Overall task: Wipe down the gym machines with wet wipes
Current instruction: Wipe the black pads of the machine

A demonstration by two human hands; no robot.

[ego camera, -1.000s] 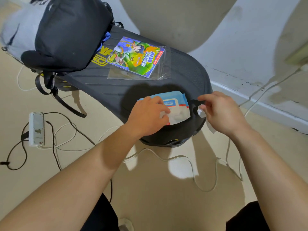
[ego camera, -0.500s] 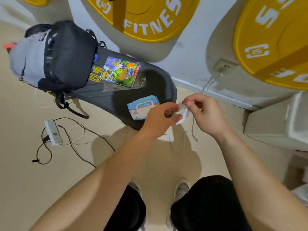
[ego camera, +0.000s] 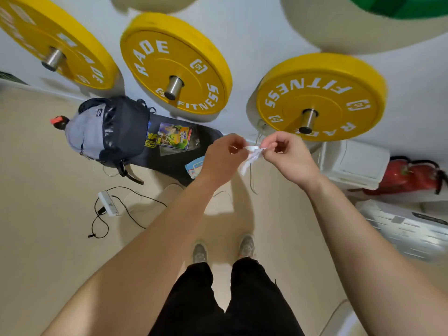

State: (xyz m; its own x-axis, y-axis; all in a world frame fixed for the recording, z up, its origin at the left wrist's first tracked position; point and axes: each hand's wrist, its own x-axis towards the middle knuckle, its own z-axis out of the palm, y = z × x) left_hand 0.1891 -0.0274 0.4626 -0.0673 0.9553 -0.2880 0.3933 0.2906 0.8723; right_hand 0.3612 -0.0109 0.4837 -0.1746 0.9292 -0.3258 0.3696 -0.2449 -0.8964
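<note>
Two hands meet at the centre of the head view, raised above the floor. The left hand (ego camera: 225,158) pinches one end of a white wet wipe (ego camera: 252,155) between thumb and fingertips, with the other fingers curled. The right hand (ego camera: 288,158) pinches the opposite end in the same manner. The wipe is crumpled and spans the short gap between the hands; a loose part hangs below them.

A blue-and-white wipe pack (ego camera: 194,167) lies on the near end of a black pad (ego camera: 169,162) on the floor, partly hidden behind the left wrist. On the same pad are a colourful booklet in a clear sleeve (ego camera: 174,137) and, at the far end, a grey-and-black backpack (ego camera: 109,132).

Three yellow weight plates (ego camera: 174,64) are mounted on steel pegs on the white wall. A white power strip (ego camera: 108,202) with black cable lies on the beige floor, left of the arms. Red fire extinguishers (ego camera: 407,175) lie at the right, beside a white bin (ego camera: 356,161). Two shoes (ego camera: 200,252) and black trousers show at the bottom.
</note>
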